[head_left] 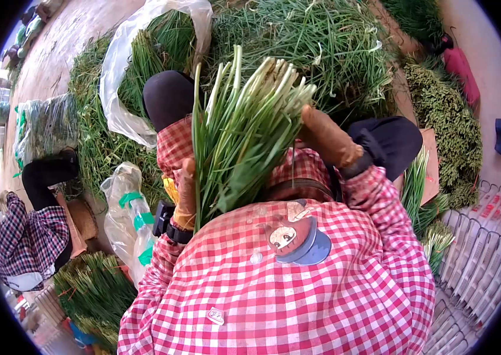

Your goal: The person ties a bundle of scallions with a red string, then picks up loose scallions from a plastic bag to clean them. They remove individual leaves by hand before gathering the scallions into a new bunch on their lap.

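A large bunch of garlic chives point(244, 130) is held upright before my chest, its pale stem ends at the top and green leaves hanging toward my checked apron. My left hand point(186, 192), in a brown glove, grips the bunch along its left side, with the thumb showing. From the right, my gloved right hand point(327, 137) closes on it just below the white ends. The leaves hide most fingers of both hands. A few stems stick up above the others.
A heap of loose chives point(304, 41) lies beyond my knees. A clear plastic bag point(114, 77) holds greens at upper left, with a taped plastic roll point(135, 219) below. Another person point(31, 231) sits at left. Bundled greens point(448, 130) and wire racks point(478, 248) stand right.
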Demonstrator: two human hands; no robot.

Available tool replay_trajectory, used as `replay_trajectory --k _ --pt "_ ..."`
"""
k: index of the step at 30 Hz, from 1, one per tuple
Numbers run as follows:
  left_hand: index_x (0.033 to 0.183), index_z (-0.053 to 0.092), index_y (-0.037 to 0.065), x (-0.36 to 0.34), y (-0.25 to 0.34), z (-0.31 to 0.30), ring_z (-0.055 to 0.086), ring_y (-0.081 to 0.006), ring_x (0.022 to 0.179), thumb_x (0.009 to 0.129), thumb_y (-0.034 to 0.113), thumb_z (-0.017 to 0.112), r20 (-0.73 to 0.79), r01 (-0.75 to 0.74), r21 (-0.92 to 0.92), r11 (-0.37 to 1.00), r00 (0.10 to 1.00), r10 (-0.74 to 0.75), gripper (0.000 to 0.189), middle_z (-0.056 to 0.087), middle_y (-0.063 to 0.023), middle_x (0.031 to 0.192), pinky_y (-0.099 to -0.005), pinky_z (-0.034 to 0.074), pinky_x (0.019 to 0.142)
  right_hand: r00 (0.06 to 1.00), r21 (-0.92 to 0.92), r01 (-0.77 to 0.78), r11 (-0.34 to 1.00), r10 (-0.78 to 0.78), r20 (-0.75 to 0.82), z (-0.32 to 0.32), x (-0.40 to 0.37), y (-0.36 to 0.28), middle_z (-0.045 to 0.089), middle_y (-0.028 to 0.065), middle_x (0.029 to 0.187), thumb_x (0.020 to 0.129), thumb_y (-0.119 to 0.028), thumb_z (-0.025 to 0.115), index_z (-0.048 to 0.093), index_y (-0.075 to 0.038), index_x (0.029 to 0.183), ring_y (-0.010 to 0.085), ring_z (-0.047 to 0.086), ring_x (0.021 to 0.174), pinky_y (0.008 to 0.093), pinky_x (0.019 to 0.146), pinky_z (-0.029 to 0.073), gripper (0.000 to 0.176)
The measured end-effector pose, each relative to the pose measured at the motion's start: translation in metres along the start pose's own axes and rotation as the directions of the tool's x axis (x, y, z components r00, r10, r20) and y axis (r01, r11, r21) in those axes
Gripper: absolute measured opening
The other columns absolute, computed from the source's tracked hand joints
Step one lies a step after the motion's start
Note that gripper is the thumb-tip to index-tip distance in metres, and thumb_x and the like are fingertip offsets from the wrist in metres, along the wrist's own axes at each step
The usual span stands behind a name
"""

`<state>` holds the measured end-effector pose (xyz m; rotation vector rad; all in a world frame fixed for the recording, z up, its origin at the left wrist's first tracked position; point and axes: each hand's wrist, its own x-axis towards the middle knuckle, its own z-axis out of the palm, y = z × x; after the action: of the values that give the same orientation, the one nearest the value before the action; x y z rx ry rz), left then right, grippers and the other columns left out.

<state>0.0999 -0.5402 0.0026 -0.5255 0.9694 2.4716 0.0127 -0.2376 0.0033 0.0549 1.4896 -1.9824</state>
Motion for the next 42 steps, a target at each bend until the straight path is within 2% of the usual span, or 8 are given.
replay_trajectory --k 8,10,14,18,24,28,37,42 --pt "0.125 0.050 0.002 0.018 0.020 -0.010 0.061 -0.0181 0.094 0.086 0.041 0.062 0.305 0.286 0.015 0.958 0.912 -0.276 0.056 0.060 -0.0073 0.112 -0.0306 0.052 0.081 0.988 0.498 0.146 0.855 -0.098 -0.121 0.054 0.001 -0.038 0.061 0.0074 0.110 0.087 -0.020 0.064 0.053 -0.001 0.118 0.0192 0.061 0.098 0.0344 0.086 0.051 0.038" --pt "0.121 0.053 0.003 0.018 0.007 0.002 0.063 -0.0170 0.087 0.088 0.041 0.060 0.123 -0.014 0.270 0.963 0.992 -0.020 0.050 0.064 -0.0050 0.104 -0.0267 0.053 0.075 0.987 0.491 0.162 0.856 -0.133 -0.093 0.051 -0.003 -0.042 0.062 0.0071 0.108 0.087 -0.019 0.064 0.054 0.000 0.117 0.0192 0.062 0.097 0.0343 0.088 0.051 0.037" --pt "0.120 0.056 0.005 0.010 0.005 0.018 0.061 -0.0100 0.087 0.094 0.034 0.051 -0.076 0.049 0.227 0.973 0.997 -0.032 0.039 0.064 -0.0007 0.104 -0.0236 0.051 0.075 0.949 0.321 0.114 0.940 -0.007 -0.315 0.021 -0.003 -0.057 0.063 0.0076 0.106 0.082 -0.017 0.066 0.063 -0.002 0.106 0.0219 0.061 0.095 0.0384 0.091 0.047 0.029" --pt "0.114 0.057 0.003 -0.001 0.010 0.029 0.061 -0.0103 0.082 0.091 0.041 0.053 0.013 0.025 0.199 0.980 1.000 -0.028 0.044 0.064 -0.0021 0.099 -0.0232 0.051 0.071 0.671 -0.181 0.466 0.866 -0.479 -0.566 -0.001 -0.017 -0.089 0.065 0.0088 0.097 0.089 -0.026 0.060 0.060 -0.006 0.107 0.0153 0.063 0.089 0.0299 0.077 0.051 0.027" --pt "0.115 0.057 0.002 -0.003 0.005 0.022 0.059 -0.0077 0.084 0.092 0.043 0.051 -0.023 -0.014 0.367 0.930 0.999 0.024 0.047 0.063 -0.0010 0.100 -0.0218 0.048 0.073 0.934 -0.815 0.088 0.573 -0.332 -0.133 0.080 -0.022 -0.086 0.066 0.0095 0.087 0.087 -0.023 0.064 0.055 -0.001 0.105 0.0106 0.062 0.062 0.0183 0.050 0.049 0.029" --pt "0.115 0.058 0.001 -0.012 0.004 0.037 0.058 -0.0066 0.083 0.093 0.040 0.051 -0.090 -0.122 0.361 0.924 0.982 0.165 0.045 0.062 -0.0003 0.098 -0.0211 0.047 0.071 0.994 -0.463 0.106 0.880 -0.112 0.016 0.063 -0.026 -0.109 0.066 0.0059 0.074 0.090 -0.011 0.057 0.062 0.000 0.094 0.0061 0.058 0.055 0.0147 0.046 0.044 0.013" --pt "0.108 0.062 0.005 -0.005 -0.001 0.034 0.058 -0.0067 0.074 0.087 0.026 0.065 -0.017 -0.044 0.333 0.942 0.998 0.053 0.029 0.065 0.0010 0.091 -0.0213 0.047 0.064 0.993 -0.531 -0.030 0.847 -0.038 -0.116 0.021 -0.048 -0.152 0.068 0.0031 0.080 0.086 -0.012 0.061 0.065 -0.002 0.089 0.0021 0.059 0.060 0.0155 0.042 0.037 0.011" --pt "0.110 0.061 0.005 -0.006 -0.004 0.031 0.059 -0.0076 0.076 0.088 0.028 0.065 -0.021 -0.121 0.310 0.943 0.991 0.134 0.032 0.065 0.0001 0.092 -0.0222 0.048 0.066 0.906 -0.606 0.150 0.781 -0.354 -0.231 -0.037 -0.038 -0.167 0.066 0.0016 0.072 0.085 -0.018 0.064 0.069 -0.005 0.087 0.0006 0.044 0.045 0.0144 0.038 0.030 0.014"
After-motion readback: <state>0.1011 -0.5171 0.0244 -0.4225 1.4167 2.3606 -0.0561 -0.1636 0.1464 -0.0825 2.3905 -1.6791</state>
